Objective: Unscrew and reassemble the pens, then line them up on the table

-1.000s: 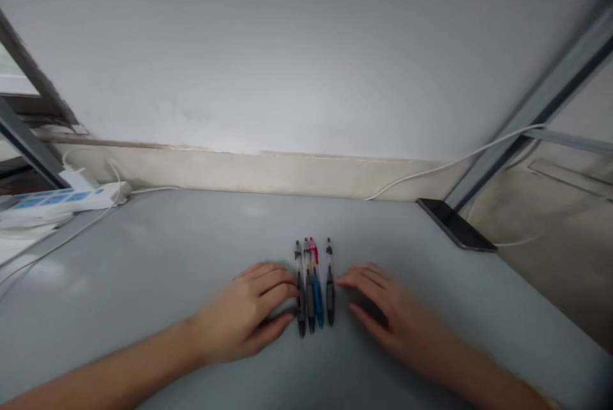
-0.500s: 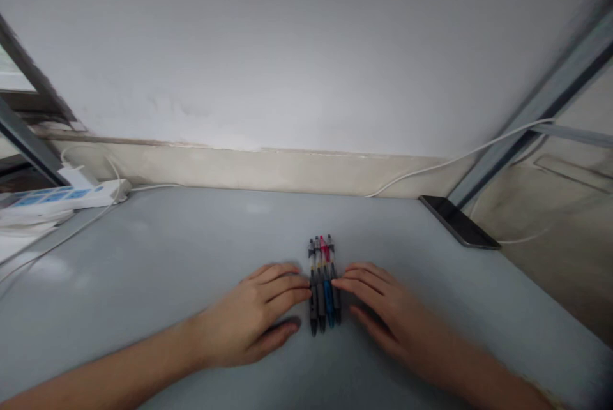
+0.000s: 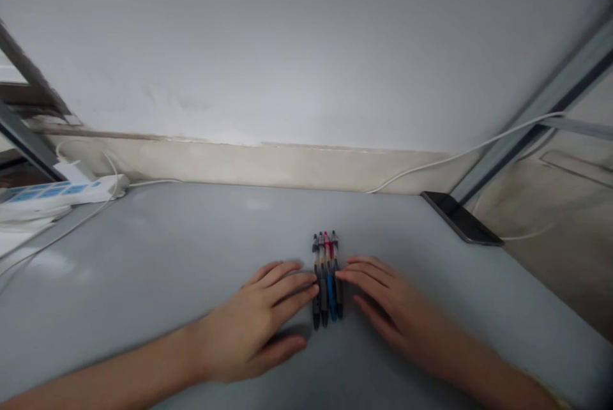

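Several pens lie side by side on the grey table (image 3: 191,237), their lengths pointing away from me. Most are dark (image 3: 323,300); one has a blue grip (image 3: 332,298), and a red part (image 3: 328,245) shows at the far end of the row. From the left, the fingertips of my left hand (image 3: 268,317) touch the outermost dark pen, with the thumb spread apart nearer to me. My right hand (image 3: 390,301) rests its fingertips against the right side of the row, its thumb also apart. Neither hand is closed round a pen.
A white power strip (image 3: 67,193) with cables stands at the left edge. At the back right lies a black phone (image 3: 462,218), close to a metal post (image 3: 502,151). A white cable (image 3: 431,166) runs along the wall behind the table.
The row of pens and both hands appear slightly farther right in the view. My left thumb has opened a little wider from its fingers.
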Demonstrator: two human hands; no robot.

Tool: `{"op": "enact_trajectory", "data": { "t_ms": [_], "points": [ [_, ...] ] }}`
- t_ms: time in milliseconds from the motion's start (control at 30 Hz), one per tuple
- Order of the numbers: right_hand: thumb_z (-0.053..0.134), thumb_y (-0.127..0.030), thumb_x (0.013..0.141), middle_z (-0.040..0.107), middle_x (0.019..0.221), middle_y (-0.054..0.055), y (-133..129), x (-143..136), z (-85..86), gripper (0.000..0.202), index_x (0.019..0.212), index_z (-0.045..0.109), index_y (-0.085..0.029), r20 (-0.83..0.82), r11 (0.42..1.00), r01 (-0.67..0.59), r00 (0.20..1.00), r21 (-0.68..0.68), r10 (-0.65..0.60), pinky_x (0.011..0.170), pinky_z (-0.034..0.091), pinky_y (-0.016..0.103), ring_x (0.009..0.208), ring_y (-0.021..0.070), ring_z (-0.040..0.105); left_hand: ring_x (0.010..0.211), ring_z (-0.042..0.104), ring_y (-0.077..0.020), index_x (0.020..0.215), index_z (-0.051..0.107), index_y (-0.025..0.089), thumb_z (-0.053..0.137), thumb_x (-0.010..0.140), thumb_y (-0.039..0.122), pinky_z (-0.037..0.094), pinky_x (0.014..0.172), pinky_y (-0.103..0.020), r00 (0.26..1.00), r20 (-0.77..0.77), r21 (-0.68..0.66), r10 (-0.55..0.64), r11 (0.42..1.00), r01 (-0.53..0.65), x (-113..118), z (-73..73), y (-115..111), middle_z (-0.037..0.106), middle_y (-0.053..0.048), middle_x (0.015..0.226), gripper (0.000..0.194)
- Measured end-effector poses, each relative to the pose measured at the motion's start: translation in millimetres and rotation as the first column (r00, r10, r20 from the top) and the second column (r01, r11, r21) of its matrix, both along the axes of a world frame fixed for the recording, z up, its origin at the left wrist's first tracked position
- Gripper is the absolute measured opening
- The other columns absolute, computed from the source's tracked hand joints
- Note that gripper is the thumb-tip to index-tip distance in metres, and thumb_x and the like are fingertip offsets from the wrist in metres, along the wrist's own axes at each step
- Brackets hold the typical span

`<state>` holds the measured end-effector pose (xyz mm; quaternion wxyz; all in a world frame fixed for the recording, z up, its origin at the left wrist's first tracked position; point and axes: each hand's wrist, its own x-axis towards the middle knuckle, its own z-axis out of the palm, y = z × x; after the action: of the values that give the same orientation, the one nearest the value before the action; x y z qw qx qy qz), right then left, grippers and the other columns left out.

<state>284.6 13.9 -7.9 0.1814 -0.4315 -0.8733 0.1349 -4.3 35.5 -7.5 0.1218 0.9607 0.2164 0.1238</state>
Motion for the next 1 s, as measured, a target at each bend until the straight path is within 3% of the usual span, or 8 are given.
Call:
{"op": "enact_trajectory", "data": {
  "t_ms": [400,533,733,1000],
  "points": [
    [0.050,-0.011,0.099,0.072,0.130,0.014,0,-3,0.3,0.036,0.131,0.063,-0.020,-0.009,0.999,0.002,1.000,0.037,-0.002,0.108,0.053,0.053,0.126,0.0283,0.062,0.145,0.043,-0.0375,0.159,0.031,0.015,0.059,0.099,0.034,0.036,0.119,-0.063,1.000,0.014,-0.045,-0.002,0.999,0.002,-1,-6.7,0,0.051,-0.024,0.153,0.069],
    [0.050,-0.010,0.098,0.071,0.132,0.013,-2,-3,2.3,0.038,0.133,0.062,-0.021,-0.001,0.999,-0.010,1.000,0.051,0.010,0.108,0.054,0.050,0.126,0.0271,0.063,0.142,0.047,-0.0353,0.155,0.038,0.016,0.060,0.098,0.028,0.037,0.119,-0.059,0.998,0.061,-0.051,-0.006,0.999,0.009,0,-3.0,0,0.054,-0.021,0.149,0.062],
    [0.039,0.004,0.090,0.062,0.148,0.016,-3,-1,-3.7,0.059,0.143,0.058,-0.016,0.066,0.992,-0.094,0.994,0.084,0.089,0.112,0.050,0.055,0.140,0.0288,0.053,0.127,0.057,-0.0303,0.130,0.059,0.016,0.062,0.094,0.018,0.041,0.117,-0.051,0.988,0.152,-0.100,-0.013,0.995,0.029,3,4.2,-1,0.068,-0.014,0.129,0.036],
    [0.042,0.002,0.092,0.066,0.142,0.019,-5,-2,-3.2,0.054,0.140,0.060,-0.013,0.096,0.987,-0.130,0.988,0.096,0.121,0.109,0.053,0.053,0.135,0.0299,0.058,0.130,0.056,-0.0313,0.136,0.057,0.017,0.066,0.092,0.020,0.042,0.118,-0.052,0.988,0.143,-0.094,-0.051,0.994,0.065,3,2.9,-2,0.066,-0.015,0.135,0.044]
  ]
}}
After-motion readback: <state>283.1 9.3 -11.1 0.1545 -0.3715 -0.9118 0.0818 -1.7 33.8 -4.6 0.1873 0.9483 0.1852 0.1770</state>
